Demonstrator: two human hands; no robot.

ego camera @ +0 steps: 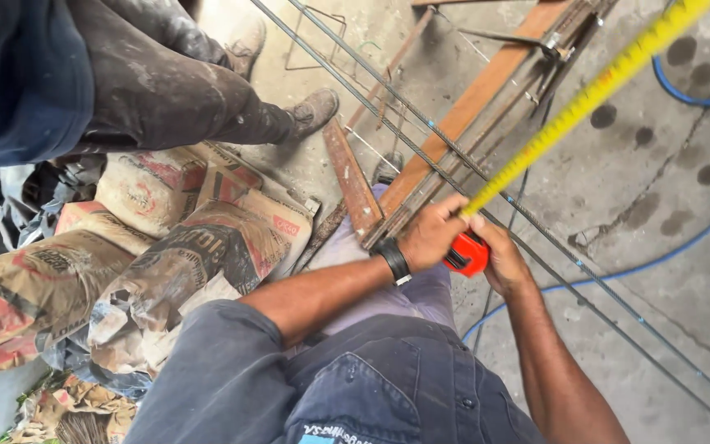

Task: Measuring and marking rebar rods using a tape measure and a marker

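Hands (433, 234) grip tape measure (465, 253) (blade (593, 94) out) by rebar (552, 247).

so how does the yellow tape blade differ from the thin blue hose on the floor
The yellow tape blade runs straight and taut, raised off the floor, from the red tape measure case in the person's hands; the thin blue hose lies slack in curves on the concrete floor. The blade is flat and marked; the hose is round and plain. Both are long and narrow.

Construction site or builder's yard, stained concrete floor (659, 164), stacked cement sacks (166, 238), long steel rebar (454, 156), rusty metal bars (353, 181)
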